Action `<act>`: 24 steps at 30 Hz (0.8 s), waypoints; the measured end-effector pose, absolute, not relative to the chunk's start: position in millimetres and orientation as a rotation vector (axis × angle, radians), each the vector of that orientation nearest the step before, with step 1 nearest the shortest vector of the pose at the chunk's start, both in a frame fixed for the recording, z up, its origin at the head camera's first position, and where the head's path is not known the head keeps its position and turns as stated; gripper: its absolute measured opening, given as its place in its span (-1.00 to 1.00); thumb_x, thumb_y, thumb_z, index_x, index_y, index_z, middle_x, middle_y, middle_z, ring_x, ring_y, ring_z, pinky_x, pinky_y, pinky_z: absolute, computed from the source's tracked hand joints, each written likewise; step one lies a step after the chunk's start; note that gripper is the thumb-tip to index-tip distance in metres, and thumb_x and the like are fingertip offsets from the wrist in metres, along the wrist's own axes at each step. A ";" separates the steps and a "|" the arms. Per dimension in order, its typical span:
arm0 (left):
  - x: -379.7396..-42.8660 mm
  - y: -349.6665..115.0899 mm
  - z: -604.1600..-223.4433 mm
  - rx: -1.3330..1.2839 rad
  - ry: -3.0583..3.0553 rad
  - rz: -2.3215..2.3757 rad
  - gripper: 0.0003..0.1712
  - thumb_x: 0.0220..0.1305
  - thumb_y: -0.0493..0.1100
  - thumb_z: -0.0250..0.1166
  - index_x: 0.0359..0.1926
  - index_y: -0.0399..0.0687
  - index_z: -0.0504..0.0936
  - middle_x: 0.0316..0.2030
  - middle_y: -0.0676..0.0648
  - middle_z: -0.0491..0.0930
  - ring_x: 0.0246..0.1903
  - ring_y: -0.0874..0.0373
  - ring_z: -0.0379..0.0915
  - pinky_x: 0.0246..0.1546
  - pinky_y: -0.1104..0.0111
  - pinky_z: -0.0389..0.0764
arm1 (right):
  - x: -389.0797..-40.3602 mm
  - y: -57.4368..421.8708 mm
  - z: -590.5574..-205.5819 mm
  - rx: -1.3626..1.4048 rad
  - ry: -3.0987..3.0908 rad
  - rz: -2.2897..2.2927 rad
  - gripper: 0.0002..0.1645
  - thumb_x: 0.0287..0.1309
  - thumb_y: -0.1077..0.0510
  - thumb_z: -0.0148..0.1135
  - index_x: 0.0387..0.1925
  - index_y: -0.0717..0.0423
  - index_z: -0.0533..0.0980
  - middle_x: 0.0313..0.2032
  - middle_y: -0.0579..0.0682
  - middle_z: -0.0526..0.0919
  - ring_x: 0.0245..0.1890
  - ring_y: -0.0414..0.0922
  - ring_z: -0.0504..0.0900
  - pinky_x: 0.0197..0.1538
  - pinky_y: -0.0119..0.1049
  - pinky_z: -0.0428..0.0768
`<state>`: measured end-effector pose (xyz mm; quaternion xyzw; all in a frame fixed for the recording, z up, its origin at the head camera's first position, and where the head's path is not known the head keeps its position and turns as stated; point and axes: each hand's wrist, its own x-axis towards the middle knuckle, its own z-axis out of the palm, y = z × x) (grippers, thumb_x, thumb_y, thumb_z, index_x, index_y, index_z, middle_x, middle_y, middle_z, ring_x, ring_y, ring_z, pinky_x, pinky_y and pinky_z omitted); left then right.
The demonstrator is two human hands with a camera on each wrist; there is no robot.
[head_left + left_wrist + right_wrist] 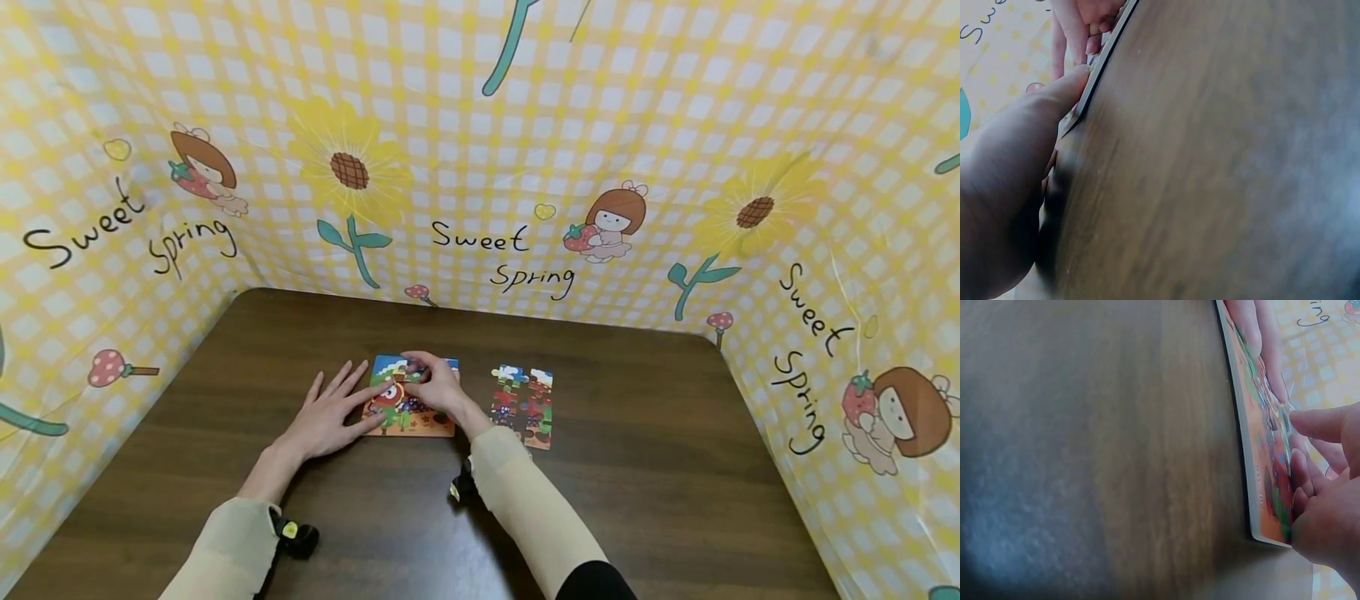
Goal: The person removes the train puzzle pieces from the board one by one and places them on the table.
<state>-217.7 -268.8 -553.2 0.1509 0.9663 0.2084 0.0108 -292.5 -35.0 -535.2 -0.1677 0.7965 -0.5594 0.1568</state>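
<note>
A colourful jigsaw puzzle board (420,427) lies flat on the table, with blue sky along its far side and an orange strip along its near side. My left hand (327,421) rests on its left side with fingers spread, the thumb by the near edge. From the right, my right hand (438,387) reaches over the board, thumb and curled fingers pinching a puzzle piece (1285,417) close over the picture; the hand hides most of that piece. In the left wrist view, the left thumb (1072,87) presses along the board's edge.
Right of the board lie two columns of joined puzzle pieces, a left strip (507,398) and a right strip (539,408). The brown wooden table (637,467) is bounded at the back and sides by a yellow checked cloth (480,167) with printed flowers.
</note>
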 end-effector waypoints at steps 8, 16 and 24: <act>-214.4 -270.9 -554.8 0.466 3.008 0.631 -0.24 0.56 0.41 0.22 0.66 0.42 0.41 0.79 -0.24 -0.01 0.77 -0.38 -0.20 0.64 -0.50 -0.31 | -288.5 -35.2 -538.6 -0.448 2.278 -1.639 -0.38 0.42 0.36 0.40 0.46 0.13 0.58 0.08 0.22 0.77 -0.23 -0.26 0.52 -0.14 -0.43 0.50; -213.9 -267.2 -553.7 0.463 3.024 0.624 -0.22 0.57 0.40 0.21 0.69 0.44 0.35 0.78 -0.25 0.00 0.77 -0.38 -0.20 0.65 -0.50 -0.30 | -285.4 -40.5 -543.3 -0.426 2.435 -1.695 -0.50 0.39 0.35 0.45 0.32 0.16 0.68 -0.10 0.15 0.86 -0.35 -0.32 0.47 -0.20 -0.46 0.45; -215.0 -266.2 -549.6 0.463 3.025 0.612 -0.22 0.57 0.40 0.21 0.69 0.43 0.35 0.79 -0.24 -0.02 0.78 -0.37 -0.21 0.66 -0.48 -0.31 | -283.9 -44.6 -545.0 -0.350 2.541 -1.676 -0.53 0.37 0.27 0.52 0.27 0.10 0.71 -0.17 0.03 0.90 -0.40 -0.38 0.44 -0.23 -0.49 0.43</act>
